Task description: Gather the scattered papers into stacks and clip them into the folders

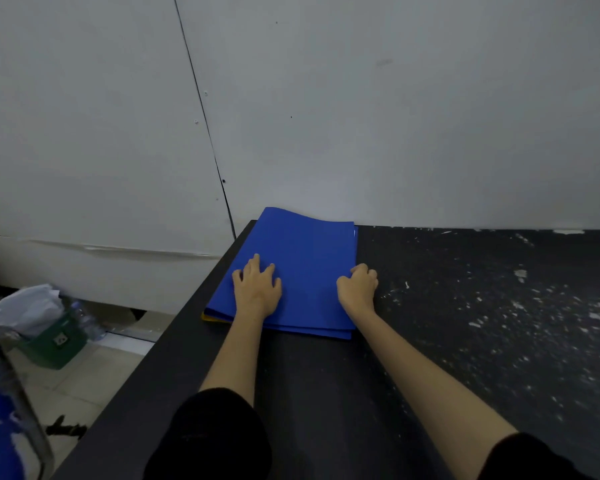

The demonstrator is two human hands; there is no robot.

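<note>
A stack of blue folders (pixel 305 258) lies closed at the far left corner of the black table (pixel 465 323), against the wall. A yellow folder edge (pixel 211 318) peeks out at the stack's bottom left. My left hand (pixel 257 289) rests flat on the top folder, fingers spread. My right hand (pixel 359 287) sits at the stack's right edge with its fingers curled against that edge. No loose papers show on the table.
The table top is scuffed with white flecks on the right. On the floor to the left stands a green bin (pixel 52 341) stuffed with crumpled paper. A blue chair with a metal frame (pixel 0 410) is at the lower left. A white wall backs the table.
</note>
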